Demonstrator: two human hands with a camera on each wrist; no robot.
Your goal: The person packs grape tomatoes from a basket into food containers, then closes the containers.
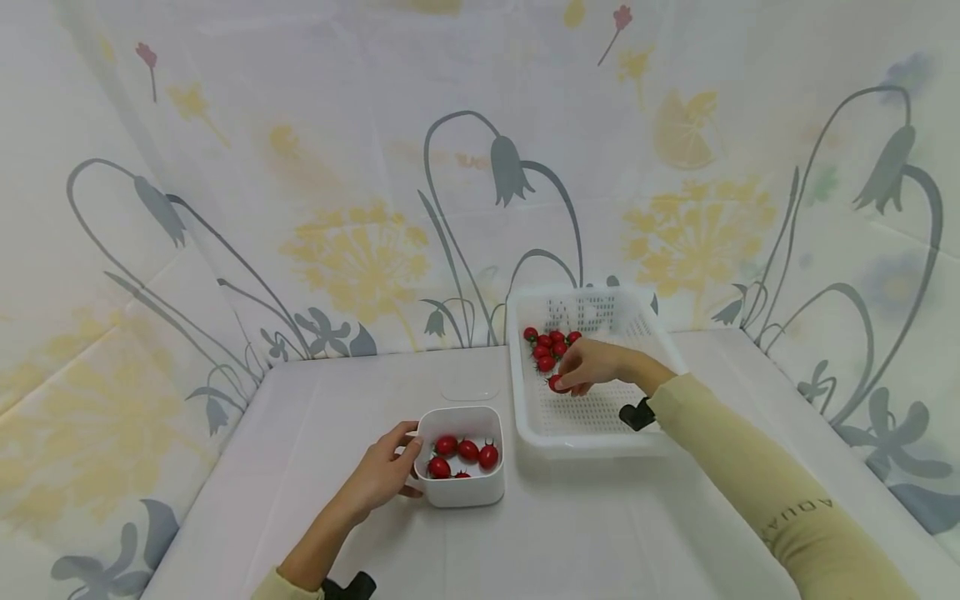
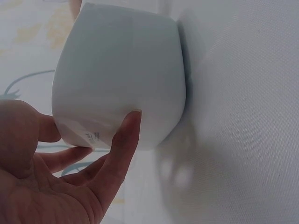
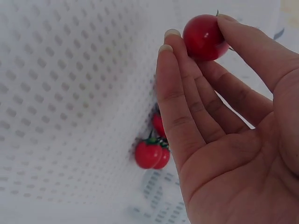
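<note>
In the head view my right hand (image 1: pixel 596 365) is over a white perforated basket (image 1: pixel 528 429), pinching a red cherry tomato (image 3: pixel 204 37) between thumb and fingers. The right wrist view shows that tomato held off the basket floor. Several more cherry tomatoes (image 1: pixel 545 364) lie in the basket's left part, just beyond the hand. To the left stands a small white square box (image 1: pixel 467 493) with several cherry tomatoes (image 1: pixel 467 451) inside. My left hand (image 1: pixel 381 471) touches the box's left side with spread fingers; the left wrist view shows its fingertips against the outer wall.
Both containers stand on a white-covered table (image 1: pixel 322 417), the basket to the right of the box and farther back. A patterned cloth (image 1: pixel 360 150) with flowers hangs behind and at both sides.
</note>
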